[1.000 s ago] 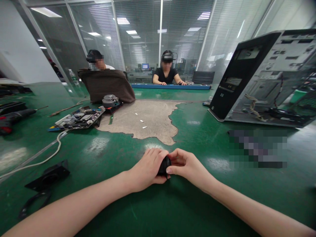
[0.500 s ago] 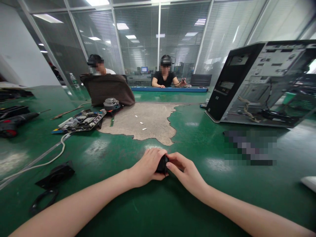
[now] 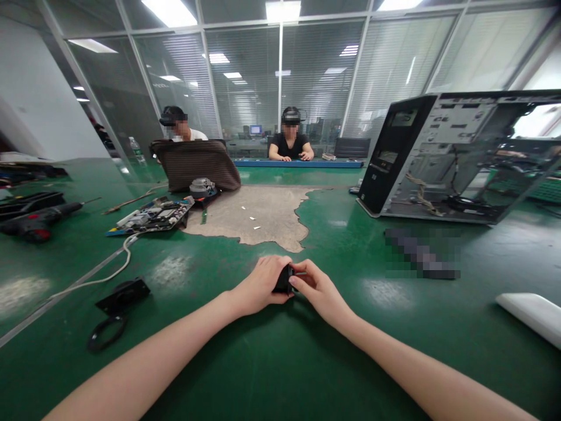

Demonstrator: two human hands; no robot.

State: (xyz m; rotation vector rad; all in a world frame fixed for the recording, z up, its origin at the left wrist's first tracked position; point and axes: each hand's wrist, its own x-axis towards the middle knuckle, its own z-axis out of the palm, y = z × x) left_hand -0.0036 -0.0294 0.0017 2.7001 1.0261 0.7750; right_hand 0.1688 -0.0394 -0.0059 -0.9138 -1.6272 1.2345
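Note:
In the head view, a small black part sits between my hands, just over the green table; its exact kind is mostly hidden by my fingers. My left hand wraps round it from the left, with the thumb underneath. On its right side, my right hand pinches the edge between thumb and fingertips. Left of my left forearm lie a flat black piece with a round raised middle and a black ring.
A circuit board, a white cable and a power drill lie at left. An opened computer case stands at right, near a white object. Two people sit across the table, behind a brown cloth-like piece and a blue strip.
My head view has tilted up and shifted slightly. My hands keep the same hold on the black part. The person in black has lowered a raised hand to the table.

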